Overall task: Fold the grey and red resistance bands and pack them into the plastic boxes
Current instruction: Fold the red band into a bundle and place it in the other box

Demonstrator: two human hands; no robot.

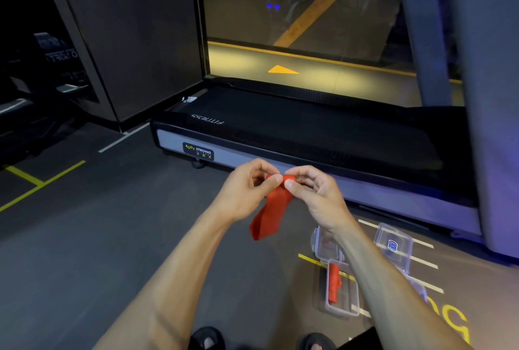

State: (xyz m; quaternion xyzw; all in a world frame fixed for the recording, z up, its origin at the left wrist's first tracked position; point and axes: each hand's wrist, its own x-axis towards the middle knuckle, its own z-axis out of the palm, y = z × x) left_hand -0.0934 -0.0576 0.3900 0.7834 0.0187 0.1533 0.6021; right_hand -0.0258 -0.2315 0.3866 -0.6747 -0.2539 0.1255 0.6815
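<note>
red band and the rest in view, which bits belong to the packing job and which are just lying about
Part of the job:
- red band, pinched by left hand and right hand
- open box holding a folded red band
- second clear box on the floor

Just there:
- treadmill
- floor lines

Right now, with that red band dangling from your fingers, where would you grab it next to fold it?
Probably the loose bottom end of the red band, taken from below. Both the left hand and right hand pinch its top edge, so it hangs flat and free; lifting the bottom to the top would halve it.
</note>
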